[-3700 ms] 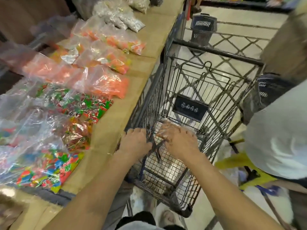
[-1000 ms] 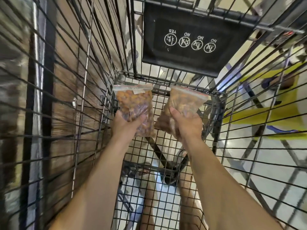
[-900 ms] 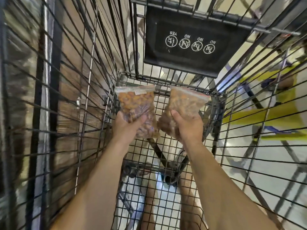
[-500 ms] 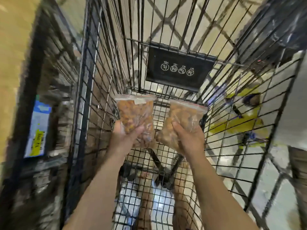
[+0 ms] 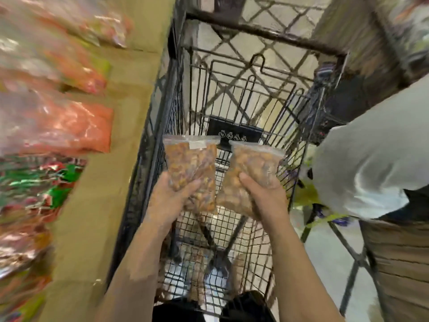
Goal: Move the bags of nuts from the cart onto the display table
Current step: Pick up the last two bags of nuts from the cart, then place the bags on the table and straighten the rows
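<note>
Head view: left hand (image 5: 173, 196) and right hand (image 5: 264, 196) each grip a nut bag (image 5: 190, 168) above the cart (image 5: 232, 73), best swung left onto the table's (image 5: 130, 101) bare right edge.

The cart (image 5: 260, 36) is dark metal wire with a matt, slightly worn coating. A black plastic panel (image 5: 234, 133) inside it looks smooth and carries small white printed symbols. The left bag of nuts (image 5: 190, 168) and the right bag of nuts (image 5: 253, 168) are clear, glossy plastic film, creased, each with a zip strip along the top; the nuts inside look rough and matt brown. On the left, the desk (image 5: 111, 173) is covered in matt brown paper or card. The bags of sweets (image 5: 60, 126) on it are shiny clear plastic, blurred. At the right, a pale garment (image 5: 371, 163) is soft matt cloth, and the boarded side (image 5: 404, 263) near it looks like rough wood.
</note>
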Tool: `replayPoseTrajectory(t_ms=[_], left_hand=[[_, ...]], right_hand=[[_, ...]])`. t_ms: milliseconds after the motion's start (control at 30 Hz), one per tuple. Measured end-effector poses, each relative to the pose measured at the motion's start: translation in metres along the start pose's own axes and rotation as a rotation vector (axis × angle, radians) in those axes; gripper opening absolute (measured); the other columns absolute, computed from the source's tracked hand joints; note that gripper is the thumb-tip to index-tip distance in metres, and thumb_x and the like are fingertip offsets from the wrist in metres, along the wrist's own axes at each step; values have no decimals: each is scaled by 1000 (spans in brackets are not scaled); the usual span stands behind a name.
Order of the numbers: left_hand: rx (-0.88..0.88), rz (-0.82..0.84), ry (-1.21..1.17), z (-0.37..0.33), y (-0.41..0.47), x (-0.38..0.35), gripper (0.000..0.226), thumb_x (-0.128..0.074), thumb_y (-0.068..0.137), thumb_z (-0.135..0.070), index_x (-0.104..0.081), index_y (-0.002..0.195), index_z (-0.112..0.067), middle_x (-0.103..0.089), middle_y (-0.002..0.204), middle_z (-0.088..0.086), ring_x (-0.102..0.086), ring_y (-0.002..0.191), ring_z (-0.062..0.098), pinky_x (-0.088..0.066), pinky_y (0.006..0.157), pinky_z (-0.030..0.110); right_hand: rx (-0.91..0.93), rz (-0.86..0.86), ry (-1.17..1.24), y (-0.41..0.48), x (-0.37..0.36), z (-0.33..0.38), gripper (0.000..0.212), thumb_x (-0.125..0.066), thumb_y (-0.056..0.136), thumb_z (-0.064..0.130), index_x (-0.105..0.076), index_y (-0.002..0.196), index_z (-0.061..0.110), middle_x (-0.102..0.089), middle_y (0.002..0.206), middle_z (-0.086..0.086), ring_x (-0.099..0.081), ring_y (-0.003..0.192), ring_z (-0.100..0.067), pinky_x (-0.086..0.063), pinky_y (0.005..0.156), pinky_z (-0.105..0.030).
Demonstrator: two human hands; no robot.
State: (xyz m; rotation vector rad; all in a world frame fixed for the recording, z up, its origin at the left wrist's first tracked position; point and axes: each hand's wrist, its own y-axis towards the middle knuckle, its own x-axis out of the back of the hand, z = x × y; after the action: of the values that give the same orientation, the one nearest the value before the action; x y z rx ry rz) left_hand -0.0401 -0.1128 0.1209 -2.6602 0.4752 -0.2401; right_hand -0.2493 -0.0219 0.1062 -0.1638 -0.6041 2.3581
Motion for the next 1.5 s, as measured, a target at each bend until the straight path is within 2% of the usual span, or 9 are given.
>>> replayPoseTrajectory(t_ms=[100, 233, 533, 800, 933, 1100, 1233, 1333, 1500], left_hand=[[-40, -60, 18, -19, -24, 12, 44, -83, 89, -25, -62, 128, -21, -77, 110, -7, -74, 90, -6, -62, 79, 25], [-83, -129, -9, -43, -58, 18, 41, -80, 91, -14, -57, 125, -14, -73, 108, -6, -68, 70, -17, -50, 54, 5], [-159, -347, -118, -64, -165, 13, 39, -84, 86, -23, -64, 120, -19, -81, 101, 4, -80, 79, 15, -60, 57, 21], [-209, -565, -171, -49, -265, 2, 52, -90, 80, -31, -61, 120, -13, -78, 108, 14, -79, 96, 28, -61, 91, 58], [-243, -665, -220, -42, -307, 7, 44, -92, 79, -32, -65, 114, -32, -81, 106, -3, -79, 98, 20, -61, 92, 50], [-316, -768, -300, -35, -352, 21, 36, -85, 86, -14, -65, 111, -29, -82, 102, -6, -80, 87, 14, -64, 68, 31], [-319, -859, -345, -27, -387, 33, 40, -85, 85, -13, -65, 118, -21, -82, 107, 1, -80, 95, 23, -65, 80, 44], [-334, -925, -379, -20, -416, 41, 35, -83, 88, -9, -65, 116, -19, -81, 101, 2, -80, 85, 18, -64, 63, 32], [-334, -1002, -388, 2, -467, 54, 40, -83, 89, -12, -63, 123, -22, -82, 102, -1, -81, 87, 24, -66, 72, 44]], right_hand=[[33, 57, -5, -20, 2, 26, 56, -98, 71, 36, -78, 120, 18, -83, 111, -9, -80, 103, -34, -60, 97, -62], [95, 128, -29, -43, 10, 57, 41, -95, 79, 24, -79, 116, 21, -84, 107, -6, -81, 99, -31, -62, 96, -59], [179, 384, -54, -107, 38, 98, 62, -91, 61, 48, -73, 119, 33, -83, 110, 1, -82, 95, -26, -64, 92, -55], [196, 590, -86, -157, 53, 109, 62, -93, 64, 42, -71, 122, 33, -83, 110, -2, -82, 96, -32, -63, 92, -58], [210, 675, -115, -182, 46, 116, 44, -92, 81, 26, -72, 120, 29, -83, 109, -2, -82, 97, -30, -63, 95, -56], [240, 795, -146, -219, 25, 119, 37, -90, 84, 22, -71, 114, 33, -84, 108, 1, -82, 96, -26, -63, 95, -53], [281, 855, -180, -246, 4, 112, 38, -95, 79, 26, -74, 110, 30, -84, 107, 1, -81, 101, -28, -62, 97, -57], [325, 909, -210, -265, -13, 103, 42, -97, 76, 32, -75, 112, 26, -84, 104, 1, -81, 98, -25, -63, 95, -56], [349, 1031, -241, -303, -37, 84, 42, -95, 78, 36, -73, 114, 36, -67, 71, 13, -64, 66, -7, -57, 86, -35]])
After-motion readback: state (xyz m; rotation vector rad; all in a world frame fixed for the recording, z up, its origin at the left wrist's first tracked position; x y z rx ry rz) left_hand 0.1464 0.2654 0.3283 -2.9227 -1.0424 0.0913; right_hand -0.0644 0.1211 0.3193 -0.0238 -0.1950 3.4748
